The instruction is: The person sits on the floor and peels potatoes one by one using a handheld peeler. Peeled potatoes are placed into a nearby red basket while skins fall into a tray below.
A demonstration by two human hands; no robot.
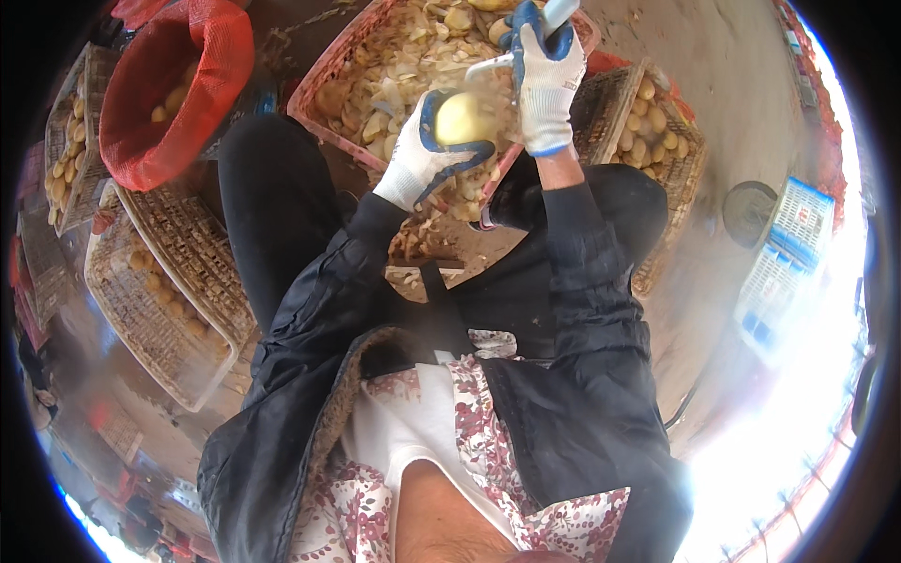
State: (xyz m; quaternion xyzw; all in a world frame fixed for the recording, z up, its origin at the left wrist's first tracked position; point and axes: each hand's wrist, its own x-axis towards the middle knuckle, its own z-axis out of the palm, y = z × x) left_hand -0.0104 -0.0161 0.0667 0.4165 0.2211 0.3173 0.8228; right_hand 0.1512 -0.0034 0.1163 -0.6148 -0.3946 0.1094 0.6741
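Note:
My left hand (pixel 440 144), in a white knit glove with a blue coated palm, holds a peeled pale-yellow potato (pixel 464 119). Up and to the right, my right hand (pixel 549 70), gloved alike, is closed round the white handle of a peeler (pixel 559 13); its pale head (pixel 489 65) points left, above the potato and apart from it. Beneath both hands is a pink plastic crate (pixel 310 84) heaped with peelings (pixel 422 46) and some potatoes. Part of the crate is hidden by my hands.
A red mesh sack (pixel 116 134) with potatoes stands at the upper left. Plastic crates of potatoes lie at the left (pixel 98 274) and beyond my right knee (pixel 693 141). Blue and white baskets (pixel 802 218) stand far right. Peelings (pixel 415 239) litter the ground between my legs.

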